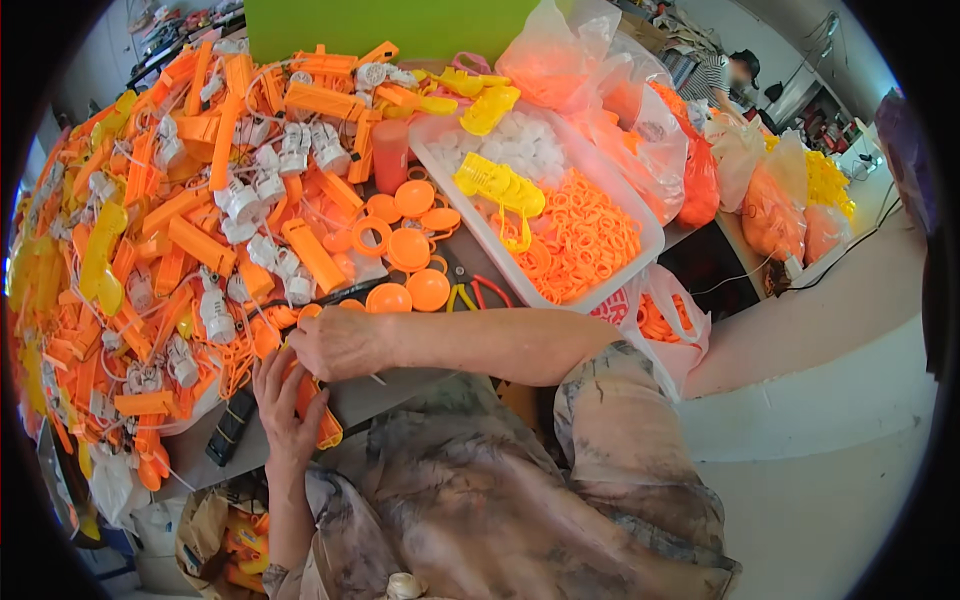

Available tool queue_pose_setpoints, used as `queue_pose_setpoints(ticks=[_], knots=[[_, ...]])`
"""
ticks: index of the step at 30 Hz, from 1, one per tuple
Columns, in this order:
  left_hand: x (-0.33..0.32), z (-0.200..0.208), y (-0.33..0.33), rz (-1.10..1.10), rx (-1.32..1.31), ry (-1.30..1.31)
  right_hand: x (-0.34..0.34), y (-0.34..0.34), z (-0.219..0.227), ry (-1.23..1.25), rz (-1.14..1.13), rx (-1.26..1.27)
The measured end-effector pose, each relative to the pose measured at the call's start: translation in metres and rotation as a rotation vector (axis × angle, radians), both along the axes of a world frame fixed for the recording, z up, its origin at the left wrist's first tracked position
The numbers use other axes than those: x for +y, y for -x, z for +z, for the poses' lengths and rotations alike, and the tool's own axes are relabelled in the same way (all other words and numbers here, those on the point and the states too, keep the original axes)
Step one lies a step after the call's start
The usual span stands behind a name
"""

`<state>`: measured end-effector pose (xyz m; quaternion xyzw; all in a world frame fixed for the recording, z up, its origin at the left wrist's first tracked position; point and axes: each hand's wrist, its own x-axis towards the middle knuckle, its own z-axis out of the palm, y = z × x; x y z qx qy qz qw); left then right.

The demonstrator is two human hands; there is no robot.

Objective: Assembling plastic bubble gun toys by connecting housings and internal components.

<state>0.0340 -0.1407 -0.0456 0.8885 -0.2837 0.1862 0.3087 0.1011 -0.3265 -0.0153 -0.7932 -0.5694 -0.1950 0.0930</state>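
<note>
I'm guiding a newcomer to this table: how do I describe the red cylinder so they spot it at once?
Find the big white tray holding orange rings and white pieces. Just left of its far left corner, beside the heap of orange parts, stands a red cylinder. Its deeper red and taller shape set it apart from the shallow, round orange caps nearby.

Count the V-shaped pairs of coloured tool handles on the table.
2: the yellow pair, just above the right forearm in the picture, and the red pair, directly right of it. More may be hidden under the pile or arm.
</note>
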Motion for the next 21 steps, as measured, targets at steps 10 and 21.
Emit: queue_pose_setpoints(ticks=[10,21], knots=[[0.0,-0.006,-0.001,0.024,-0.002,0.022,-0.004,0.005,-0.002,0.075,-0.066,-0.167],[0.001,-0.004,0.003,0.037,0.017,0.029,-0.039,-0.008,0.027,-0.089,-0.254,-0.092]])
